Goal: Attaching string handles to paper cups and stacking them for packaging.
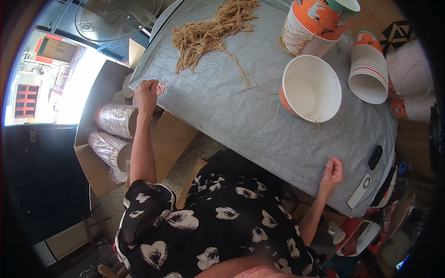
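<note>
My left hand point(146, 96) is at the left edge of the table, its fingers pinched together beside a small pile of pinkish bits point(161, 88). What it holds, if anything, is hidden. Over the front right of the table, my right hand point(333, 172) has its fingers curled in; I cannot make out anything in them. A large white-lined paper bucket point(311, 90) leans tilted, its mouth toward me, with a wisp of string at its rim. A bundle of tan strings point(208, 34) lies at the far side, a loose strand trailing toward the bucket.
A tall stack of orange patterned paper buckets point(315, 28) stands behind. Another stack point(368, 69) lies at the right. A black device point(375, 157) and a white remote point(359, 191) sit near the right edge. A cardboard box point(85, 162) with plastic-wrapped cups point(116, 119) is left of the table.
</note>
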A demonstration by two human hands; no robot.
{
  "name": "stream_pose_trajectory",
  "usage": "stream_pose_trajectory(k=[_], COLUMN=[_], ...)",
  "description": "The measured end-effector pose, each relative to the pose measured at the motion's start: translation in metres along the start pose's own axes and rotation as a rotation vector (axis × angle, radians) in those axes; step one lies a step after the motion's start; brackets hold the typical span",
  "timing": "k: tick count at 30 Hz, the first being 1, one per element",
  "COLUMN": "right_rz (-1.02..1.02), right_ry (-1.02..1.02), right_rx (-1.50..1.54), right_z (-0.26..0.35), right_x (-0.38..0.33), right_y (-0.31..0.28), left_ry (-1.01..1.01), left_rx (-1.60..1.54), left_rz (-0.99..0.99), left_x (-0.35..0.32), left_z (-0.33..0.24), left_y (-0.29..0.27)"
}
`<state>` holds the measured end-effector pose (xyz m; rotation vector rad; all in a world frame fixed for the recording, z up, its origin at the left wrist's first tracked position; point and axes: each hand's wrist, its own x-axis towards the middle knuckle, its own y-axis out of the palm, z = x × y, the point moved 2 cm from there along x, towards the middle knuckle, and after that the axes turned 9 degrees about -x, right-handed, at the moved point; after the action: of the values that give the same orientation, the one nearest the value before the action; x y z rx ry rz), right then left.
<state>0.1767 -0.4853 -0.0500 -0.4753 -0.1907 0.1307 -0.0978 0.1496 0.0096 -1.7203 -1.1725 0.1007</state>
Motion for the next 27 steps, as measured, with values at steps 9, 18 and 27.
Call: stream_pose_trajectory(k=[9,18,27], right_rz=[-0.042,-0.114,-0.107], right_ry=[0.089,0.084,0.034], right_rx=[-0.083,-0.129,-0.158], right_z=[0.001,-0.002,-0.004], right_x=[-0.002,0.005,0.002], right_y=[0.004,0.01,0.002], left_ry=[-0.341,-0.231,-0.039], left_rx=[-0.28,-0.436,-0.352], left_rz=[0.317,0.435,0.589], left_x=[0.002,-0.046,-0.035], left_z=[-0.001,0.014,-0.006], left_y=[-0.036,-0.028,-0.032])
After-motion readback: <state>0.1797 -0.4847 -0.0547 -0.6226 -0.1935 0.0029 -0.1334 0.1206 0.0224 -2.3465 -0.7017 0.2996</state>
